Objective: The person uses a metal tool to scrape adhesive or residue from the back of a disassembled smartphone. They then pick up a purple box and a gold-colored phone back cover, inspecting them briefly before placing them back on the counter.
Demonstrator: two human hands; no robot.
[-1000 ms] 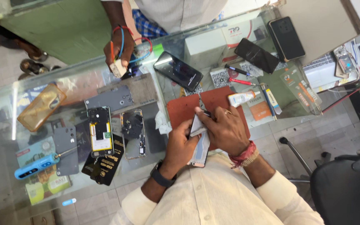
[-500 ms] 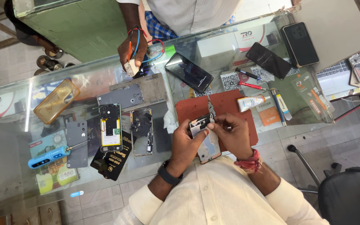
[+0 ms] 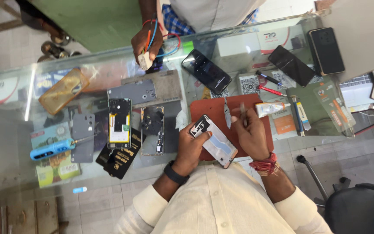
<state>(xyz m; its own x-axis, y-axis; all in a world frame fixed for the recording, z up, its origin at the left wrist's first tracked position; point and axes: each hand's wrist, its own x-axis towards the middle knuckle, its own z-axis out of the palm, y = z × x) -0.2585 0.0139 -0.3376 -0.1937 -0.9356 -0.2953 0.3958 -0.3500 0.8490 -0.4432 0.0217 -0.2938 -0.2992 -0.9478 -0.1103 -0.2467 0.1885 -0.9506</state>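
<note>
Silver phone frame (image 3: 215,142) sits clamped in the left hand (image 3: 192,145), its long axis slanting from the upper left down toward the right hand (image 3: 251,132); that hand, just beside the frame over the brown mat (image 3: 208,110), pinches a thin blurred tool (image 3: 242,109).

Reddish-brown mat (image 3: 208,110), blue screwdriver (image 3: 52,149), amber phone case (image 3: 64,90), white tube (image 3: 271,108), red wrist threads (image 3: 264,165)

Bright, even daylight is flooding the scene; white glare is streaking across the glass bench (image 3: 31,93) at left. Focus is holding sharp; shadows staying faint.
</note>
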